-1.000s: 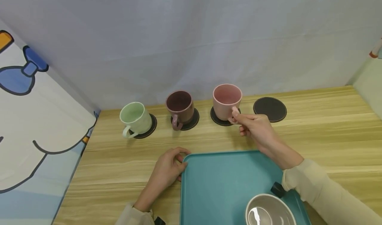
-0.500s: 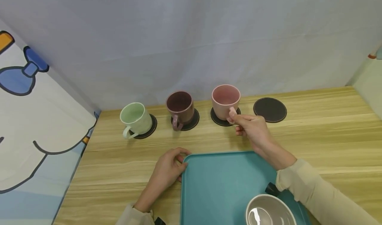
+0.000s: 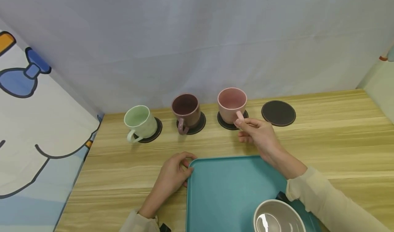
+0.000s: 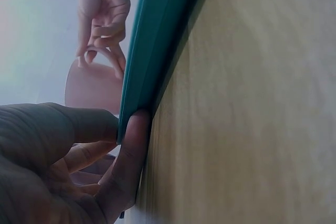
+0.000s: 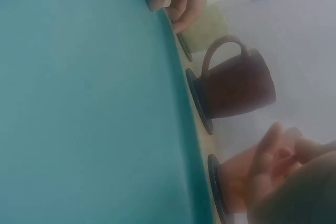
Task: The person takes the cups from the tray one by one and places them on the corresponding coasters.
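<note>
A pink mug (image 3: 231,104) stands upright on a dark round coaster (image 3: 227,125). My right hand (image 3: 261,134) holds its handle between thumb and fingers; in the left wrist view the fingers reach around the handle loop. My left hand (image 3: 172,172) pinches the far left corner of a teal tray (image 3: 221,184), its thumb and a finger (image 4: 134,129) on the rim. A grey-white mug (image 3: 278,215) sits on the tray near my right sleeve, partly cut off by the frame.
Left of the pink mug, a dark purple mug (image 3: 186,112) and a pale green mug (image 3: 141,122) stand on coasters. To its right lies a bare black coaster (image 3: 278,113). A cloth-covered wall (image 3: 197,44) rises behind the wooden table (image 3: 332,139).
The pink mug has shifted slightly left on its coaster, and my right hand moved left with it. Its lower fingers look a little more spread. My left hand keeps its place on the tray.
</note>
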The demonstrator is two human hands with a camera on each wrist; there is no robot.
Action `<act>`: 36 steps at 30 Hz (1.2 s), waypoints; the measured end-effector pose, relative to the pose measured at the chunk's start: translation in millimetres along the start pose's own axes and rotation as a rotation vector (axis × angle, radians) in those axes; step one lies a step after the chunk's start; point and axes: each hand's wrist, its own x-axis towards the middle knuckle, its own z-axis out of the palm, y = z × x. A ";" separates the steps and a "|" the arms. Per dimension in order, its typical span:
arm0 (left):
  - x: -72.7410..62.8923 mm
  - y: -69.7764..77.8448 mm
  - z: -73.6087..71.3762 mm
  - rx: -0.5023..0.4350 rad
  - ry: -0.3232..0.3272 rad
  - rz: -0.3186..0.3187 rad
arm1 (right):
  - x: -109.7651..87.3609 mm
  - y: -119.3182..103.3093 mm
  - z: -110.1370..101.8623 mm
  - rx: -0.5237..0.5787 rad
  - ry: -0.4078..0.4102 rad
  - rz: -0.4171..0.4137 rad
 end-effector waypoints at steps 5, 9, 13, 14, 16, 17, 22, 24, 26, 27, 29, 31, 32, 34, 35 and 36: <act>0.5 1.0 -0.4 0.011 -0.002 0.002 | -4.1 3.5 -3.1 -0.093 -0.041 -0.023; 1.3 1.6 -0.6 0.003 -0.003 -0.008 | -5.5 3.6 -4.8 -0.176 -0.044 -0.049; 1.5 1.9 -0.9 0.002 0.001 -0.007 | -5.2 0.2 -6.5 -0.248 -0.063 -0.055; 1.6 2.0 -1.1 0.005 0.002 -0.008 | -5.0 -0.8 -7.0 -0.267 -0.068 -0.056; 1.7 1.9 -1.4 0.013 0.004 -0.004 | -5.1 -2.8 -7.5 -0.298 -0.080 -0.053; 1.7 1.8 -1.5 0.016 0.005 -0.002 | -4.8 -3.1 -7.5 -0.307 -0.083 -0.052; 1.4 1.4 -1.9 0.017 0.006 -0.001 | -4.4 -1.9 -5.8 -0.310 -0.084 -0.066; 1.1 1.2 -1.6 0.013 0.005 0.001 | -4.8 -1.6 -5.0 -0.311 -0.085 -0.075; 0.8 0.8 -1.1 0.007 0.004 0.004 | -5.1 -1.7 -4.7 -0.311 -0.088 -0.079; 0.6 0.6 -0.9 0.004 0.002 0.006 | -5.3 -1.8 -4.9 -0.314 -0.088 -0.079; 0.5 0.3 -0.4 0.002 0.000 0.009 | -5.5 -1.8 -5.2 -0.320 -0.088 -0.081; 0.6 0.2 -0.3 0.001 0.000 0.007 | -5.5 -1.7 -5.4 -0.319 -0.091 -0.082; 0.5 0.1 -0.1 0.001 0.000 0.010 | -5.5 -1.6 -5.7 -0.319 -0.093 -0.082; 0.7 0.1 -0.2 0.001 0.001 0.005 | -5.3 -1.4 -6.2 -0.319 -0.099 -0.079; 0.5 0.2 -0.1 -0.001 0.002 0.006 | -5.1 -1.3 -6.4 -0.320 -0.103 -0.077; 0.5 0.3 -0.1 -0.002 0.002 0.003 | -4.9 -1.3 -6.9 -0.326 -0.106 -0.075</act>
